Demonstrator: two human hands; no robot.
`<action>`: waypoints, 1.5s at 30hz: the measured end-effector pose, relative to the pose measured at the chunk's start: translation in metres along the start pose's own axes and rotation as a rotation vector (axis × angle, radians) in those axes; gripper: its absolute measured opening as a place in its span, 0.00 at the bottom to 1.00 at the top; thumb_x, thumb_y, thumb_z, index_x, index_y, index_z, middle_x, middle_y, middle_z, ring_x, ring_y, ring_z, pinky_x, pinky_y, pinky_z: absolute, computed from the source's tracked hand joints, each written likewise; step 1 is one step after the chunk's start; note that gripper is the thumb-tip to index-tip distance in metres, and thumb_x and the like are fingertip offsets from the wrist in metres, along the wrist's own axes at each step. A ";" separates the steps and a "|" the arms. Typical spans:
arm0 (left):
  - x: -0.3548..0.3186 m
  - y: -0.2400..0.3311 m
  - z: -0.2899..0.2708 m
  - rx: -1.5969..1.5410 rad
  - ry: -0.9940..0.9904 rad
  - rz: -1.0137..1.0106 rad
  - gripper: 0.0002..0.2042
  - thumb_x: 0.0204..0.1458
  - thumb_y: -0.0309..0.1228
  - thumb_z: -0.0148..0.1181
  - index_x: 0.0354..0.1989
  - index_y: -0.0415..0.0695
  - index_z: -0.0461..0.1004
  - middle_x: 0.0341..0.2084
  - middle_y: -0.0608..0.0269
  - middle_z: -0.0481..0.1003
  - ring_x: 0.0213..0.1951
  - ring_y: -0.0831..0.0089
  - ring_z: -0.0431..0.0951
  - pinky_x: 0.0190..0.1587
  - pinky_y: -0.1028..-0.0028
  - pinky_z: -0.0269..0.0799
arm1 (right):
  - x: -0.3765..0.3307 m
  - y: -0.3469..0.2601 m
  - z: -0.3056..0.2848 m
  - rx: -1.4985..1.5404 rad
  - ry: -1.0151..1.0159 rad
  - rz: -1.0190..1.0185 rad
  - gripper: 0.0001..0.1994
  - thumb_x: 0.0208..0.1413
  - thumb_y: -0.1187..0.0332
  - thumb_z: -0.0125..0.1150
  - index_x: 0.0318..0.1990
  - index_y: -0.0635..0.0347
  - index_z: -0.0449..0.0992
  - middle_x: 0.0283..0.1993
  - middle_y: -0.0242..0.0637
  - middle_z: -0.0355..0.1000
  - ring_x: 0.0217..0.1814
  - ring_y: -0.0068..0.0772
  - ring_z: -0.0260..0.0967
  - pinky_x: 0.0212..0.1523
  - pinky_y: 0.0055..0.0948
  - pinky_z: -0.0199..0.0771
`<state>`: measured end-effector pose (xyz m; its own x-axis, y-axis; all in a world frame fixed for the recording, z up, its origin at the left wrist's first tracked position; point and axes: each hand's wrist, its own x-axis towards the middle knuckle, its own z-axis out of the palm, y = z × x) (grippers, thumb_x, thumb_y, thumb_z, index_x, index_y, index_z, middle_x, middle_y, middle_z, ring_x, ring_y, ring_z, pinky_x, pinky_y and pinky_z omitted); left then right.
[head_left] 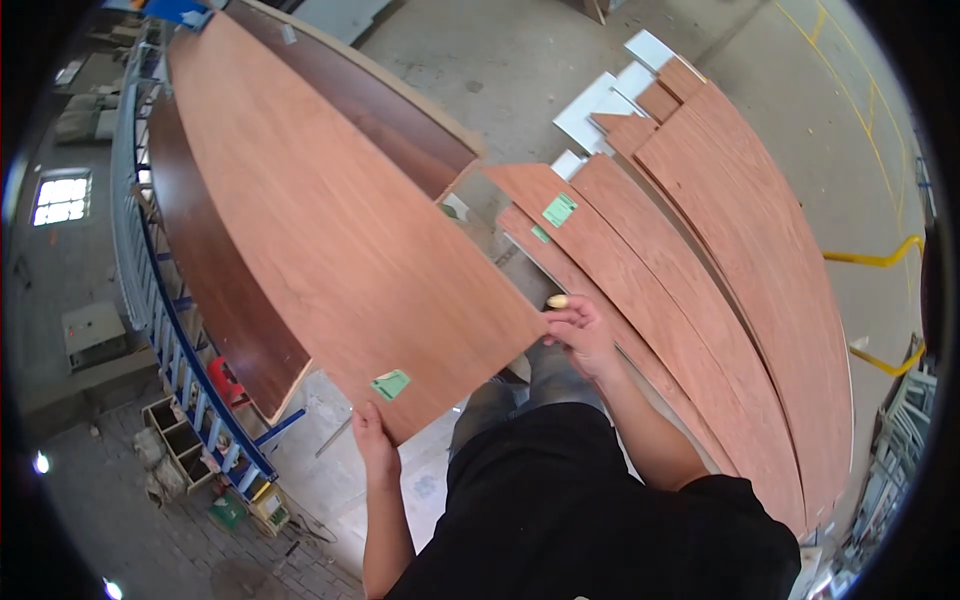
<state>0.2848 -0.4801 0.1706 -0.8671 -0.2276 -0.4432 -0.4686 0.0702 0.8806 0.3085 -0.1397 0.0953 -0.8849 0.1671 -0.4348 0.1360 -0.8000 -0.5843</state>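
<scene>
A long reddish-brown wood panel (340, 230) slants from my body up to the far left, a green label (390, 384) near its close end. My left hand (376, 445) grips its near left edge beside the label, with the fingers partly hidden under the panel. At the near right corner, my right hand (582, 335) pinches the edge between thumb and fingers. Something tan (557, 301) covers one fingertip of that hand. Beneath the held panel lie two dark brown panels, one (220, 260) to its left and another (400, 130) to its right.
Stacked wood panels (720, 210) lie to my right, white boards (600, 105) at their far end. A blue metal roller frame (175, 350) runs along the left. Yellow rails (875, 258) stand at the far right. A divided box (180, 440) sits on the floor at left.
</scene>
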 end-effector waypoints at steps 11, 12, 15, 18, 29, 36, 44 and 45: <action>-0.064 -0.048 -0.030 -0.221 -0.216 -0.016 0.18 0.55 0.31 0.56 0.51 0.39 0.61 0.42 0.59 0.73 0.41 0.75 0.75 0.40 0.75 0.72 | -0.064 0.048 -0.039 0.336 0.092 -0.252 0.13 0.54 0.77 0.55 0.47 0.58 0.66 0.38 0.38 0.73 0.33 0.24 0.72 0.31 0.20 0.76; -0.070 -0.054 -0.033 -0.217 -0.259 -0.069 0.19 0.54 0.30 0.56 0.52 0.39 0.61 0.42 0.59 0.73 0.41 0.74 0.75 0.39 0.75 0.73 | -0.071 0.050 -0.044 0.377 0.029 -0.271 0.13 0.55 0.76 0.54 0.48 0.57 0.66 0.38 0.36 0.73 0.32 0.22 0.72 0.31 0.19 0.76; -0.086 -0.073 -0.043 -0.254 -0.369 -0.103 0.21 0.52 0.28 0.58 0.53 0.40 0.60 0.42 0.60 0.73 0.40 0.72 0.76 0.39 0.74 0.74 | -0.089 0.050 -0.048 0.405 -0.114 -0.313 0.13 0.58 0.74 0.51 0.51 0.54 0.66 0.37 0.31 0.73 0.32 0.19 0.71 0.32 0.16 0.76; -0.106 -0.082 -0.046 -0.309 -0.451 -0.202 0.21 0.51 0.28 0.58 0.53 0.40 0.60 0.42 0.60 0.73 0.41 0.71 0.76 0.40 0.72 0.75 | -0.111 0.051 -0.062 0.380 0.135 -0.344 0.09 0.60 0.71 0.49 0.47 0.54 0.69 0.34 0.29 0.72 0.30 0.19 0.70 0.31 0.19 0.76; -0.166 -0.118 -0.048 -0.396 -0.573 -0.210 0.19 0.53 0.29 0.57 0.52 0.39 0.60 0.44 0.56 0.71 0.43 0.66 0.76 0.41 0.66 0.76 | -0.211 0.083 -0.021 0.154 0.278 -0.278 0.10 0.58 0.58 0.54 0.42 0.49 0.69 0.34 0.22 0.70 0.36 0.20 0.68 0.34 0.23 0.69; -0.214 -0.141 -0.043 -0.393 -0.641 -0.223 0.18 0.54 0.30 0.56 0.51 0.38 0.62 0.43 0.57 0.72 0.42 0.67 0.76 0.40 0.66 0.77 | -0.262 0.110 -0.019 0.094 0.266 -0.251 0.14 0.56 0.64 0.54 0.49 0.57 0.68 0.47 0.34 0.72 0.50 0.32 0.69 0.52 0.34 0.69; -0.266 -0.161 -0.029 -0.140 -0.384 -0.005 0.20 0.54 0.32 0.56 0.53 0.43 0.59 0.47 0.58 0.69 0.45 0.67 0.74 0.42 0.64 0.74 | -0.304 0.100 -0.053 -0.100 0.326 -0.250 0.13 0.53 0.68 0.59 0.45 0.57 0.68 0.39 0.31 0.72 0.39 0.24 0.72 0.39 0.29 0.74; -0.268 -0.161 -0.026 -0.132 -0.381 0.000 0.20 0.54 0.32 0.56 0.53 0.43 0.59 0.47 0.58 0.69 0.45 0.67 0.74 0.42 0.64 0.74 | -0.309 0.098 -0.056 -0.090 0.323 -0.248 0.13 0.53 0.68 0.59 0.45 0.57 0.68 0.39 0.31 0.72 0.39 0.24 0.72 0.39 0.29 0.74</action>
<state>0.5967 -0.4555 0.1517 -0.8793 0.1505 -0.4519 -0.4644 -0.0604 0.8835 0.6200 -0.2373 0.1335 -0.7123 0.5322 -0.4575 -0.0129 -0.6617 -0.7497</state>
